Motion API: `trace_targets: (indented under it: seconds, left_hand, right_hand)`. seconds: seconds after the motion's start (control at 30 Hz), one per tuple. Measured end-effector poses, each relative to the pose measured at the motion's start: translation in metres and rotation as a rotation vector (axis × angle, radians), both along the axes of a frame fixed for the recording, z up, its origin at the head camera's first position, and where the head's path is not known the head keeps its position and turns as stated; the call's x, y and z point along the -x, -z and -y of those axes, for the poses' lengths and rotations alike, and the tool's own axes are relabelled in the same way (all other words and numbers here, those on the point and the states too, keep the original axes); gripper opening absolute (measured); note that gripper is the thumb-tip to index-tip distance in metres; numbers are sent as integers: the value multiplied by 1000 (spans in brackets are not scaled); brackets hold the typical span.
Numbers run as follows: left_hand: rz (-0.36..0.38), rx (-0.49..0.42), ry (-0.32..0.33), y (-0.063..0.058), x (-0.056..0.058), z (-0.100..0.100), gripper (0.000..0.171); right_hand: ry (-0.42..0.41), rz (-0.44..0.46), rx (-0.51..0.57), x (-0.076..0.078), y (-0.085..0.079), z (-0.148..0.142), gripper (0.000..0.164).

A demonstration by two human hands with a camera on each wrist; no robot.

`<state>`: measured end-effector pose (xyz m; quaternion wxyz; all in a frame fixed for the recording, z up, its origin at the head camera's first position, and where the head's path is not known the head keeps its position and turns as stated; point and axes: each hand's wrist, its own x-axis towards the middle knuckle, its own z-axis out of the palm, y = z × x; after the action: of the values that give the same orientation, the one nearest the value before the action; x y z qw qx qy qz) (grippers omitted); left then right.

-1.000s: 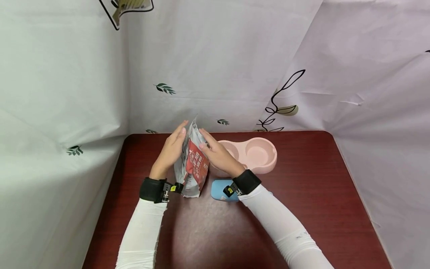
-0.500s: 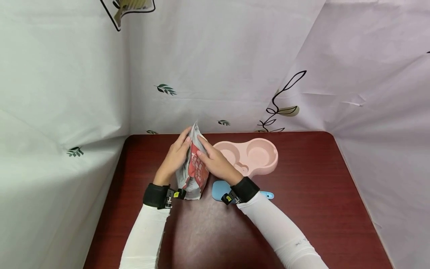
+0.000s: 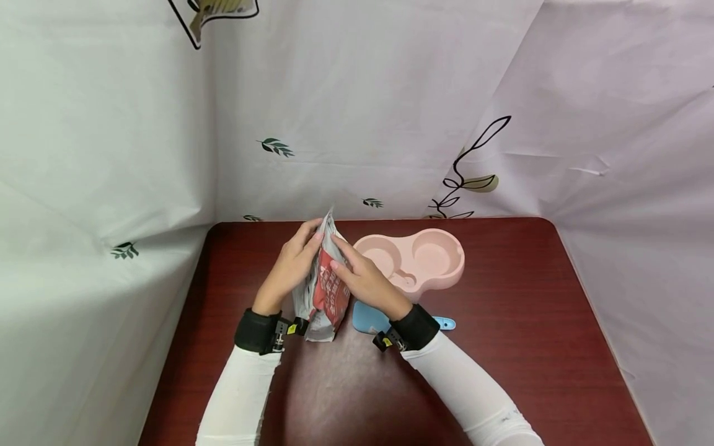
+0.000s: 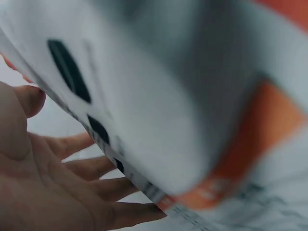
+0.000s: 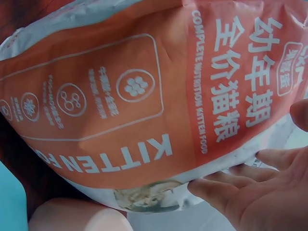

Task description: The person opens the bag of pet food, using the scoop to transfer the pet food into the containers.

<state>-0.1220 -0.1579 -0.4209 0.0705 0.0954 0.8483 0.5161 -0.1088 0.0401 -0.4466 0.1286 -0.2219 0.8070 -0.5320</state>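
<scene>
A grey-white bag of kitten food (image 3: 329,291) with a red and orange front stands upright on the table. My left hand (image 3: 292,263) lies along its left side, fingers extended; in the left wrist view the fingertips (image 4: 139,214) reach the bag's edge. On the other side, my right hand (image 3: 368,279) touches the bag near its top with fairly straight fingers. In the right wrist view those fingertips (image 5: 197,185) rest at the bag's side, below the printed front. Both thumbs are nearer the person than the fingers.
Right of the bag sits a pink double-bowl pet feeder (image 3: 437,260). In front of it lies a light blue scoop-like tool (image 3: 368,319) with a handle, partly hidden under my right wrist. White patterned cloth (image 3: 362,111) hangs behind the dark red table (image 3: 530,322).
The bag and both hands have come slightly toward the person. My hands have closed in against the bag's sides. More of the pink feeder and the blue tool's handle shows.
</scene>
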Motion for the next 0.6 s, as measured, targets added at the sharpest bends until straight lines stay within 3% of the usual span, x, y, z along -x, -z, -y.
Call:
trace_targets:
  seconds: [0.17,0.27,0.37,0.6]
  left_hand:
    - [-11,17,-62,-11,12,-5,54]
    - [-14,42,-65,-16,20,-6,50]
    - [-7,97,-29,-21,26,-4,49]
    - [40,261,124,-43,41,2,44]
  right_hand:
    - [12,37,20,5,-4,-1,55]
    - [32,42,30,12,-7,-2,50]
    - [50,32,42,22,-11,-2,46]
    - [83,17,73,46,-18,3,39]
